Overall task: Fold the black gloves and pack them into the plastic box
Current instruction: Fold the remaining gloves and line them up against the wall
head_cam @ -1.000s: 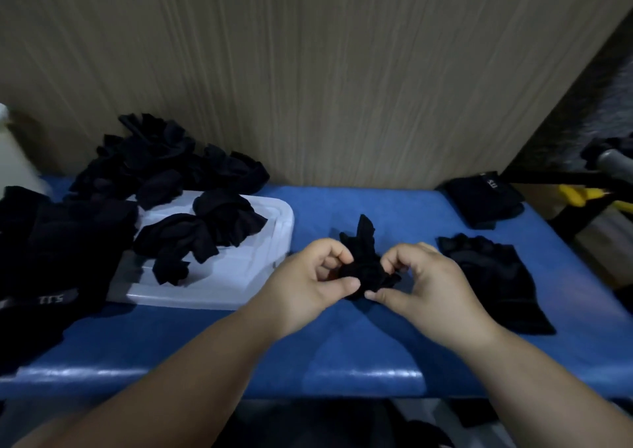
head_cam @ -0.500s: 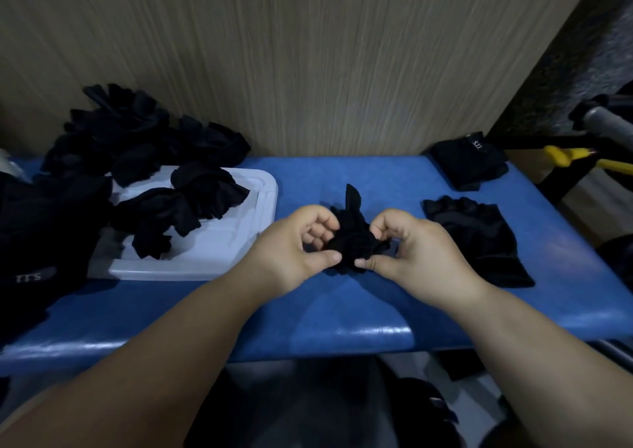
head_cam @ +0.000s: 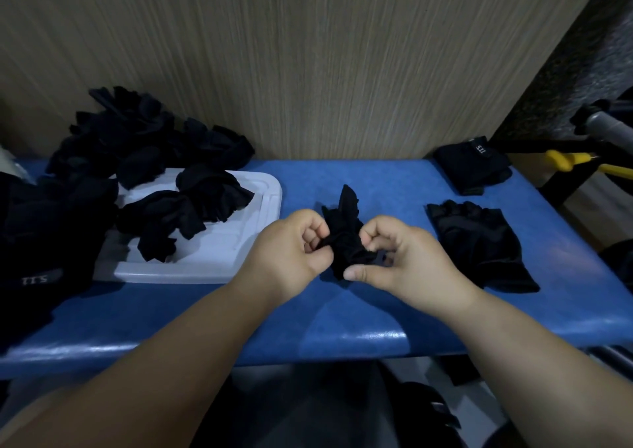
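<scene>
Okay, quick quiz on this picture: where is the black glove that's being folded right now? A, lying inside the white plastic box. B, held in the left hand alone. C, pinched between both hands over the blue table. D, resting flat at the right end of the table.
C: the bunched glove is gripped between the left hand and the right hand, above the blue table, to the right of the plastic box.
</scene>
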Available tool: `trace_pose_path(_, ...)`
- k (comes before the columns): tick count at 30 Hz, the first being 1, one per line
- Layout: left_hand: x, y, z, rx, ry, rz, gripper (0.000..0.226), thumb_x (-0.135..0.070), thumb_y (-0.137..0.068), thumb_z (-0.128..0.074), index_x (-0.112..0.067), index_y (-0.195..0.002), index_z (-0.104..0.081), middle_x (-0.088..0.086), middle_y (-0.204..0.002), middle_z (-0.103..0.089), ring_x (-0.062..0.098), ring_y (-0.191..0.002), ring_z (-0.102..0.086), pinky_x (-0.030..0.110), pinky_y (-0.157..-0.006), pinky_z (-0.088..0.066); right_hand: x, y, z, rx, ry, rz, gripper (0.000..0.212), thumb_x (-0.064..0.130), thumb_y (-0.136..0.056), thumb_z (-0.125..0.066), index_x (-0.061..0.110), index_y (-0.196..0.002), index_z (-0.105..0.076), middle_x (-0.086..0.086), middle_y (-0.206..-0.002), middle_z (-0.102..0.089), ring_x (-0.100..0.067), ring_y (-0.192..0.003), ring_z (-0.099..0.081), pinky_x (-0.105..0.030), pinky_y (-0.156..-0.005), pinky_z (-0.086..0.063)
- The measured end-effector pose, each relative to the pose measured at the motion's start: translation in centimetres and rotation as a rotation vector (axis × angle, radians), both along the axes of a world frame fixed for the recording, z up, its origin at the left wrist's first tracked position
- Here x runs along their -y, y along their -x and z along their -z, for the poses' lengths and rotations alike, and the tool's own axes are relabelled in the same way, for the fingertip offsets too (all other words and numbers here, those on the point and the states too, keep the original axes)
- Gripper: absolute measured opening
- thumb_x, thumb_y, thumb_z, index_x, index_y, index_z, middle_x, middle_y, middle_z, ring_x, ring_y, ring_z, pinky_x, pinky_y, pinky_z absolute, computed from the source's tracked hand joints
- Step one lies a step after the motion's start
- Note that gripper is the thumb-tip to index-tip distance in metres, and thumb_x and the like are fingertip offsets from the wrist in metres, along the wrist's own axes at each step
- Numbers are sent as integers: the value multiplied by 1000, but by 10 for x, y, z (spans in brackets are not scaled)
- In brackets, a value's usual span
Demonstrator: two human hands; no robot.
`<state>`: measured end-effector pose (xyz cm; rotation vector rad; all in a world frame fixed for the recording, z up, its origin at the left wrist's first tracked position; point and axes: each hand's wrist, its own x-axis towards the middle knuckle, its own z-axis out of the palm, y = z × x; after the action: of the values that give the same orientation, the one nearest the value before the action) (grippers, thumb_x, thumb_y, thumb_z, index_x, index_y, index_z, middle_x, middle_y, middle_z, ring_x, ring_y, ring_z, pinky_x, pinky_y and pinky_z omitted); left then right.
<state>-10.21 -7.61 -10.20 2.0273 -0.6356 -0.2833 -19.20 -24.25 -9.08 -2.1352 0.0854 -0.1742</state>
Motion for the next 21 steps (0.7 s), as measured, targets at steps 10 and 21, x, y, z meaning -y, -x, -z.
trace_pose_path(10,3,6,-4,46,-48,-148,30,-18,-89,-57,-20,-68,-36,-7,-54,-37,7,-45,-29,19,-43,-29,-5,-2,0,70,13,167,22,12,-72,-82,28,-75,-66,7,-72,-68,-15,-67,-62,-27,-70,-51)
trace_pose_path(21,4,20,-10,76,17,-71,28,-22,-91,-55,-22,-71,-36,-2,-60,-60,18,-64,-63,44,-60,-51,-5,-4,-5,200,342,350,22,12,-78,-62,20,-77,-41,8,-48,-41,-15,-50,-41,-36,-56,-42)
